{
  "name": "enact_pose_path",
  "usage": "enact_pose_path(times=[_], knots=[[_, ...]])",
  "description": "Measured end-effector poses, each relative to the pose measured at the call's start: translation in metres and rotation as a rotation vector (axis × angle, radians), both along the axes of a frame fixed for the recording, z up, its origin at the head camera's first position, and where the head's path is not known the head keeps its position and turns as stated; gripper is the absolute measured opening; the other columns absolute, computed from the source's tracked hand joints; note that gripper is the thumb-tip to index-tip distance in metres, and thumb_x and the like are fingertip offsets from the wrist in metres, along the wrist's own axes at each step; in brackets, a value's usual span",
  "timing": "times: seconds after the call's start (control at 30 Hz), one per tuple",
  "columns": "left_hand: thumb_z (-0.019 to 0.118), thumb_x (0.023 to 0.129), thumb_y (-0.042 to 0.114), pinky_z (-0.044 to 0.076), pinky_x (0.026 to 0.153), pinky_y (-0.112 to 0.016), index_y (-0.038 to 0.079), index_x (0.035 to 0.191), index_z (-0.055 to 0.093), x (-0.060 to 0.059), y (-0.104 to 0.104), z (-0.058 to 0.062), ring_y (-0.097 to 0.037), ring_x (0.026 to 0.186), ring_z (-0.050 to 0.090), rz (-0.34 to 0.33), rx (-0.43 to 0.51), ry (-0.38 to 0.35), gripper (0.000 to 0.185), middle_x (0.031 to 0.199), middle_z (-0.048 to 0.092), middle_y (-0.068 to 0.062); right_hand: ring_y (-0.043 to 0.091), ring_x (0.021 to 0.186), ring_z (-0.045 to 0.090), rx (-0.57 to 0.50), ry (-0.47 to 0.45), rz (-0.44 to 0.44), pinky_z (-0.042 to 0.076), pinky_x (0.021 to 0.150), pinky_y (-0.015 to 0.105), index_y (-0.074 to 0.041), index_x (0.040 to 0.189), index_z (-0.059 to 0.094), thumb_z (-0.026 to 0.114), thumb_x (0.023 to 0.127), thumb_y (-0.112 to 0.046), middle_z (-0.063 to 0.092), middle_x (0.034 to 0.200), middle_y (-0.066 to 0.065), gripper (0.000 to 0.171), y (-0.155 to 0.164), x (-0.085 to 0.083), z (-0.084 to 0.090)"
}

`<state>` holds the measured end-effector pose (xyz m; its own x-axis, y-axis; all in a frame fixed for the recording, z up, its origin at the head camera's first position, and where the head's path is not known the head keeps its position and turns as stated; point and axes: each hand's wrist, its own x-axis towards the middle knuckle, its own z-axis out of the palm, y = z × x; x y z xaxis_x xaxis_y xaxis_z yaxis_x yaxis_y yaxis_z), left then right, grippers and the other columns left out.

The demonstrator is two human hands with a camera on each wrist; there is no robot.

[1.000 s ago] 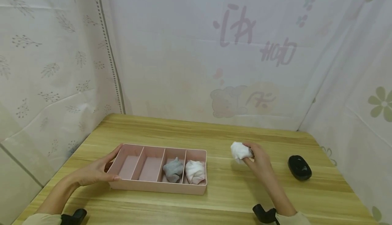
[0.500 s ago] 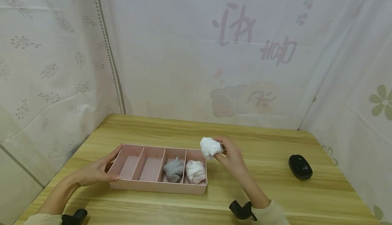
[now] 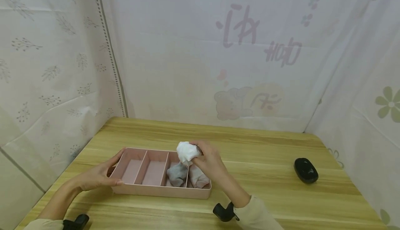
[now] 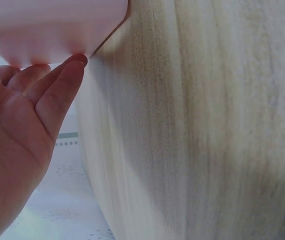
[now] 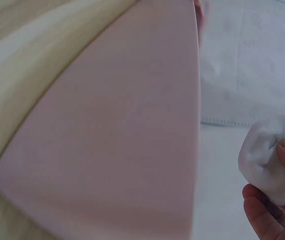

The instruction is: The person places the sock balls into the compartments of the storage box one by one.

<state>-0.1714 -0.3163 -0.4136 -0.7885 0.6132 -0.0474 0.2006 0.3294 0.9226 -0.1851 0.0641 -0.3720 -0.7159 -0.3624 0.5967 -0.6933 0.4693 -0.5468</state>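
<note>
My right hand has its thumb and fingers clamped on a white bundle, and this one hangs above the pink box, not yet put down. My left hand grips the end of the box. Below my right hand, a gray bundle and a second white bundle already lie in separate compartments, so I judge this part done. The two compartments nearer my left hand show only bare floor, so probably they are left to fill.
</note>
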Motion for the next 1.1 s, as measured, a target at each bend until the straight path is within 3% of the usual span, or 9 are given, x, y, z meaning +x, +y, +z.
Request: enact_pose_path(times=[0.47,0.83,1.1], knots=[[0.061,0.087,0.000,0.046,0.084,-0.021,0.003,0.147,-0.017,0.001,0.000,0.001,0.008,0.114,0.042,-0.002,-0.011,0.025,0.098,0.146,-0.012,-0.040,0.021,0.100,0.060,0.119,0.009,0.106,0.050,0.081,0.025,-0.003,0.112,0.059,0.073,0.078,-0.002,0.063,0.111,0.010,0.037,-0.051,0.007,-0.002],[0.059,0.088,0.001,0.046,0.083,-0.021,0.002,0.146,-0.019,0.001,0.001,0.002,0.010,0.112,0.042,-0.005,-0.008,-0.001,0.097,0.145,-0.012,-0.041,0.017,0.098,0.062,0.284,0.030,0.082,0.049,0.081,0.022,-0.009,0.114,0.057,0.073,0.081,-0.009,0.061,0.112,0.007,0.036,-0.075,0.009,-0.010],[0.061,0.088,0.002,0.047,0.081,-0.022,0.002,0.146,-0.018,0.001,0.000,0.001,0.002,0.111,0.047,-0.001,-0.004,-0.004,0.098,0.145,-0.006,-0.041,0.014,0.099,0.062,0.415,0.094,0.080,0.048,0.080,0.019,-0.013,0.115,0.056,0.071,0.084,-0.017,0.062,0.114,0.005,0.035,-0.085,0.005,-0.011]])
